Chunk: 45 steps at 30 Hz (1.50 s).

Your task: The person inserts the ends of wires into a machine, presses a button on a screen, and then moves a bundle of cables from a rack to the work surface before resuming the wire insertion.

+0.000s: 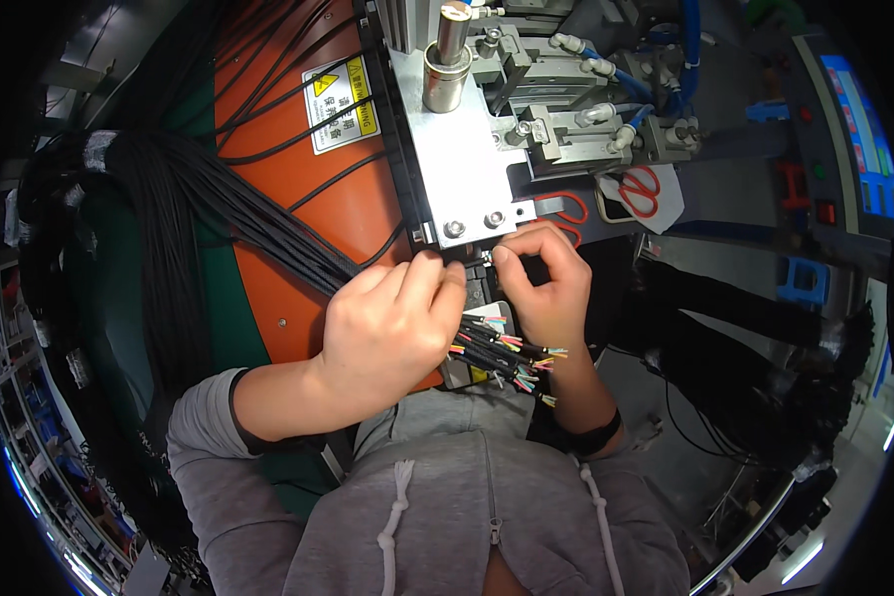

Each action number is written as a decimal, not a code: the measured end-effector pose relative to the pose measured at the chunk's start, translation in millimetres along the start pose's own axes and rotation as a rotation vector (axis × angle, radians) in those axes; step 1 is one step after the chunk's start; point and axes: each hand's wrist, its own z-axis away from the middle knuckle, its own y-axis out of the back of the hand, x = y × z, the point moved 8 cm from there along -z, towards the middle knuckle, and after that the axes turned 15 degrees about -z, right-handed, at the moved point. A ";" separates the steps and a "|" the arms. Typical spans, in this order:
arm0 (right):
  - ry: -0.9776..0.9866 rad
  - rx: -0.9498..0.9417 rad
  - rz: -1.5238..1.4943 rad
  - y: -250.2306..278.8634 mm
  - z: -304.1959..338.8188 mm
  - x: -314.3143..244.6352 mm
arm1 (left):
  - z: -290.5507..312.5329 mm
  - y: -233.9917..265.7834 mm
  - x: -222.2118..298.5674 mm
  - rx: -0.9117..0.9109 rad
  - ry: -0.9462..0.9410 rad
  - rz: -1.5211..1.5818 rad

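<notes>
As seen from beside the seat, a thick bundle of black cables (pixel 258 223) crosses the orange panel (pixel 293 298) at left and runs down to the left hand (pixel 395 318), fingers curled, grip hidden from view. Next, the hands nearly meet below the bright metal plate (pixel 452 149); loose cable ends (pixel 507 356) with bared coloured wires hang between the forearms. Right hand (pixel 546 283): thumb and forefinger near together at the plate's lower edge; cannot tell whether they pinch anything. Farther right: red-handled scissors (pixel 641 192), then a lit screen (pixel 862 139).
</notes>
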 end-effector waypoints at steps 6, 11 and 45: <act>0.269 -0.296 -0.115 -3.8 -0.1 -27.6 | 2.9 -3.8 -3.5 -0.077 0.027 -0.047; 0.374 -0.395 -0.204 -7.9 6.6 -36.0 | -3.7 4.0 -3.0 0.009 -0.053 0.088; -0.383 -0.186 -0.489 5.3 8.0 -7.0 | -2.5 11.2 -1.8 0.231 -0.061 0.183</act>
